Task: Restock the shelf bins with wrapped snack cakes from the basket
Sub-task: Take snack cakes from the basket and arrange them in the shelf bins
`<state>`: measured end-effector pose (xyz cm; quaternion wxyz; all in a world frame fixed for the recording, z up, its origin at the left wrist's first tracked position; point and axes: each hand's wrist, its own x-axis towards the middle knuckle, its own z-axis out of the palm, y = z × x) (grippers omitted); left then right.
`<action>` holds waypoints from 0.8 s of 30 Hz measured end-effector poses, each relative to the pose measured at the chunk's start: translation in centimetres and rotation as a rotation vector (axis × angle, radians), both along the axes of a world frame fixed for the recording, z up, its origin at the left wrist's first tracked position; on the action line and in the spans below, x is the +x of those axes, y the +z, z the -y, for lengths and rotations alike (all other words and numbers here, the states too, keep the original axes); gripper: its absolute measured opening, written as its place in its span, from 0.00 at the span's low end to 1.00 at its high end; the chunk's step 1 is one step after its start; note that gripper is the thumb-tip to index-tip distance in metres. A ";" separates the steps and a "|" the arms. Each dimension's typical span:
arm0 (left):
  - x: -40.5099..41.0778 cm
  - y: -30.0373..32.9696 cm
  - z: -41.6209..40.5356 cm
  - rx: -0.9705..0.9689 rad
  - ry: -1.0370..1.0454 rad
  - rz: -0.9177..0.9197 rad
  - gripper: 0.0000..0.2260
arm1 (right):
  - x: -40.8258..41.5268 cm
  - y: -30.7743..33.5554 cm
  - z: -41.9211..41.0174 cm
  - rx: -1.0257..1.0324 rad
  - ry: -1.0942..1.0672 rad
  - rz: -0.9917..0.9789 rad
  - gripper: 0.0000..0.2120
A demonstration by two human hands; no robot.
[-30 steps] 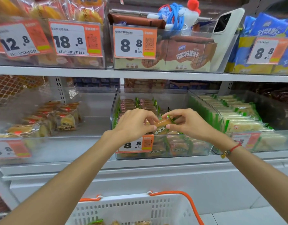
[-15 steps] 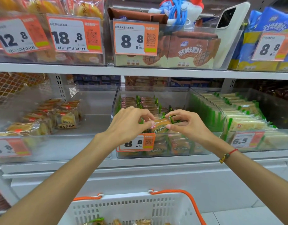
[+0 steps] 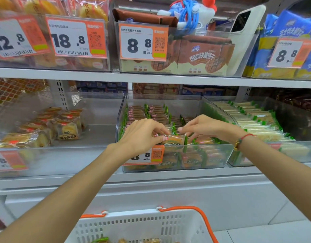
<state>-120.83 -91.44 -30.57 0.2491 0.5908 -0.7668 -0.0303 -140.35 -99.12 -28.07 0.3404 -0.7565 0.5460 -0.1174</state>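
1. The left hand (image 3: 142,135) reaches over the front wall of the middle clear plastic bin (image 3: 212,155); its fingers are curled and the fingertips pinch the left end of a wrapped snack cake with a clear wrapper, green edges and an orange-brown cake inside (image 3: 175,139).
2. The right hand (image 3: 204,128) comes from the other side; its fingers are bent downward and touch the right end of the same wrapped cake, but I cannot tell how firmly they hold it. A red string bracelet with a small bead (image 3: 242,139) sits on this wrist.
3. The cake is held at the front of the middle bin, just above the front wall, on top of other cakes of the same kind.
4. Behind the hands, rows of the same green-edged cakes (image 3: 146,112) stand in the back part of this bin.
5. An orange and white price label reading 8.8 (image 3: 151,155) hangs on the front wall, partly covered by the left wrist.
6. In the bin on the right lie pale cakes in green-edged wrappers (image 3: 253,118); in the bin on the left lie a few yellow pastries in clear wrappers (image 3: 67,128).
7. The upper shelf holds brown and cream biscuit boxes (image 3: 204,57) and blue packages (image 3: 291,25) behind price labels.
8. Below, near the person, a white plastic basket with an orange handle (image 3: 200,218) holds some wrapped cakes at its bottom.
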 end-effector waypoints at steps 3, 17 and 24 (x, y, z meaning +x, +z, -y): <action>0.0 0.1 -0.1 0.014 0.002 -0.035 0.08 | 1.9 0.0 0.4 0.066 -0.027 -0.132 0.17; 0.3 0.8 -0.6 -0.102 0.021 0.053 0.09 | 2.6 -0.3 -0.9 -0.139 -0.146 0.099 0.09; -0.3 1.7 -0.4 -0.171 -0.022 0.192 0.12 | 2.5 -0.5 -1.1 -0.188 -0.156 0.129 0.09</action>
